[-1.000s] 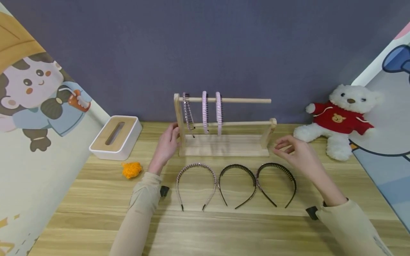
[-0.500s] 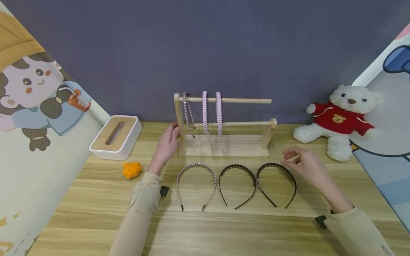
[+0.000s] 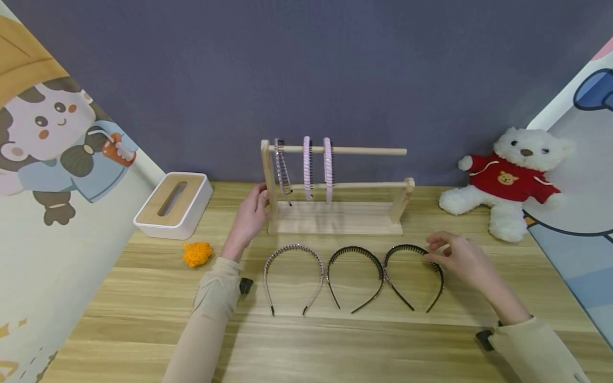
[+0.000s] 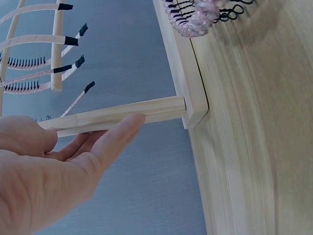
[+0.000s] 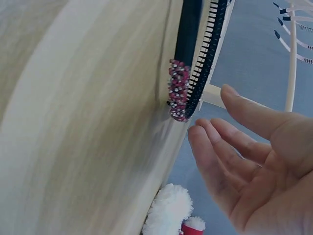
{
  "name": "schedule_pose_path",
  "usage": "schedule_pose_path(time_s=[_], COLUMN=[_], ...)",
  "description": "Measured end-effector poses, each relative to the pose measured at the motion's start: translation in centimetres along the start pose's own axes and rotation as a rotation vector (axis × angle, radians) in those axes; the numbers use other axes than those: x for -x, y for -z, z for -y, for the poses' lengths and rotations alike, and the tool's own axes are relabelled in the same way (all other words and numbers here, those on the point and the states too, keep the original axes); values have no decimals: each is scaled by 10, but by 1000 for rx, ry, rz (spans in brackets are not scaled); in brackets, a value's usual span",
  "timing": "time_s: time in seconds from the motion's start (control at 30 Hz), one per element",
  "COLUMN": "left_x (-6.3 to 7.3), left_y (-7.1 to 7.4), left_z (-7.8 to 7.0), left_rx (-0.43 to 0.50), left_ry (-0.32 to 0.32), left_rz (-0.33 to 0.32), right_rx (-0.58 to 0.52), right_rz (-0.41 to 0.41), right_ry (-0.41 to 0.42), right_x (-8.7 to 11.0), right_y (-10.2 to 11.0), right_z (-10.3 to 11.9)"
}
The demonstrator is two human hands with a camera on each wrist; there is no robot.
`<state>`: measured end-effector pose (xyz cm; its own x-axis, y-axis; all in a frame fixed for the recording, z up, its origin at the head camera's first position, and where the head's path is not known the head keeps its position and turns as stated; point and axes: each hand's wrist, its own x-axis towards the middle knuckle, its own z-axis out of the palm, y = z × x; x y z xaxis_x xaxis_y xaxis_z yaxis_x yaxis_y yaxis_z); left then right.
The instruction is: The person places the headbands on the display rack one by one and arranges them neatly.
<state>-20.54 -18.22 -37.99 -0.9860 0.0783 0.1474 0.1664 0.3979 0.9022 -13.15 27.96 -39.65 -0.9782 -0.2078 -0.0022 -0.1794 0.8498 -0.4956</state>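
Note:
My left hand holds the left upright of a wooden headband rack. In the left wrist view, the thumb and fingers lie on either side of that upright. Three pinkish headbands hang on the rack's rods, among them a pale pink one. In front of the rack lie a pink beaded headband, a dark toothed headband and a black headband. My right hand is at the black headband's right side, fingers loosely bent and nothing between them. Its red and white beads show near the fingertips.
A white tissue box with a wooden lid stands at the left, with an orange yarn clump in front of it. A white teddy bear in a red hoodie sits at the right. A grey-blue wall rises behind the rack.
The right hand has come away from the rack's right end, moving right and toward the front, down to the black headband. The left hand stays on the rack.

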Motion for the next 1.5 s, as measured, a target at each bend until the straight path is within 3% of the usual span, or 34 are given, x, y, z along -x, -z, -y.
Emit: schedule_pose_path(time_s=[0.97, 1.5], left_x=[0, 0], left_y=[-1, -1], left_z=[0, 1], left_rx=[9, 18], left_ry=[5, 16], left_rz=[-5, -7], right_rx=[77, -57], right_rz=[58, 124], right_ry=[55, -13], right_x=[-1, -1], right_y=[-8, 5], right_z=[-18, -16])
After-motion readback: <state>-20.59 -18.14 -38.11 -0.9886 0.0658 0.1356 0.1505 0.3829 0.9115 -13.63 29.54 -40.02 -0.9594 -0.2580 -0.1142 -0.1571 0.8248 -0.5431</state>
